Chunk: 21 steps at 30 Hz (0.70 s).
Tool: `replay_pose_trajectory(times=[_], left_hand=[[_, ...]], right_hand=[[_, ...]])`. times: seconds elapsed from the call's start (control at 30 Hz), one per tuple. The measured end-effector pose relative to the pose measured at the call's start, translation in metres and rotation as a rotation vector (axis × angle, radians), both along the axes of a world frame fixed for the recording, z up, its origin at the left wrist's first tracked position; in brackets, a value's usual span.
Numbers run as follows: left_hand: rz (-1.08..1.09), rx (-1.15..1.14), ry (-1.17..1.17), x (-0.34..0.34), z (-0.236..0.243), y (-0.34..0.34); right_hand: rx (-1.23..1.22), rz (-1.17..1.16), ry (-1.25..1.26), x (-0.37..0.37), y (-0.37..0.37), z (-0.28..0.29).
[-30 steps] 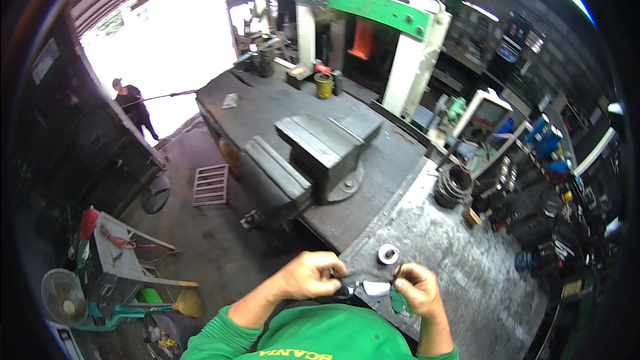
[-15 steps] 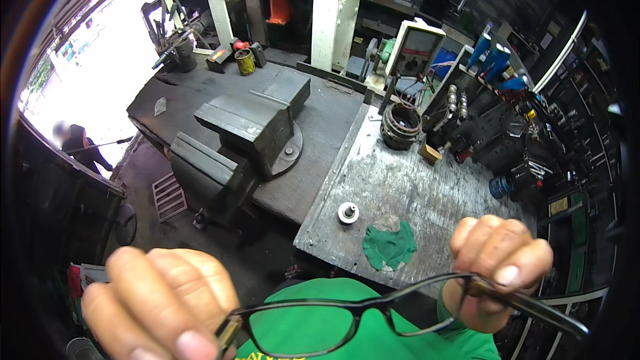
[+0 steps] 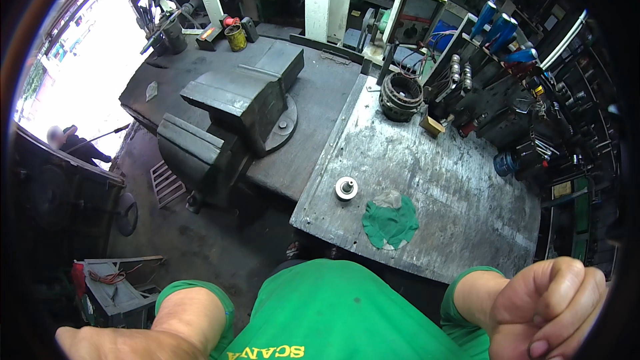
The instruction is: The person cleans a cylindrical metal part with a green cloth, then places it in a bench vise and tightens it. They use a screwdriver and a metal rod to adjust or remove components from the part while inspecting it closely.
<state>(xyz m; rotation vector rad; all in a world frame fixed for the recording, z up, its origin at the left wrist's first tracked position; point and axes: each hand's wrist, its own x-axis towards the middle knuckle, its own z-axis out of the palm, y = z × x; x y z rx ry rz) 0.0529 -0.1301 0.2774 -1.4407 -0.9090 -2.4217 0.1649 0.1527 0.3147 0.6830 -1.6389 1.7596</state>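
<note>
My left hand is cut off by the lower left edge, its fingers mostly out of sight. My right hand is curled closed at the lower right; a small dark bit shows at its fingertips, too hidden to name. Below my view is my green shirt. In front of me on the metal bench lie a small round metal part with a dark centre stub and a crumpled green cloth. A large bench vise sits on the darker table to the left.
A dark ringed housing, a small wooden block and tool racks line the bench's right and back. A yellow can stands rear left. A person holds a long rod in the bright doorway. A metal cart stands lower left.
Both hands have moved outward and down toward the frame's edges. The glasses they held in full sight half a second ago are no longer visible. The view has shifted slightly.
</note>
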Motion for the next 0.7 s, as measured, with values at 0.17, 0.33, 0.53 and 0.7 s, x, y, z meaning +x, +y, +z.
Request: replay_pose_trajectory(times=[0.17, 0.33, 0.53, 0.7], left_hand=[[0.016, -0.031, 0.0, 0.001, -0.005, 0.008], [0.015, -0.06, -0.008, 0.001, -0.007, 0.016], [0.028, -0.059, -0.007, 0.004, -0.009, 0.024], [0.03, -0.079, -0.005, 0.003, -0.008, 0.033]], right_hand=[[0.022, -0.059, 0.08, -0.003, 0.01, -0.022], [0.022, -0.103, 0.097, -0.003, 0.018, -0.031], [0.041, -0.142, 0.146, -0.002, 0.027, -0.042], [0.048, -0.193, 0.2, -0.001, 0.035, -0.049]])
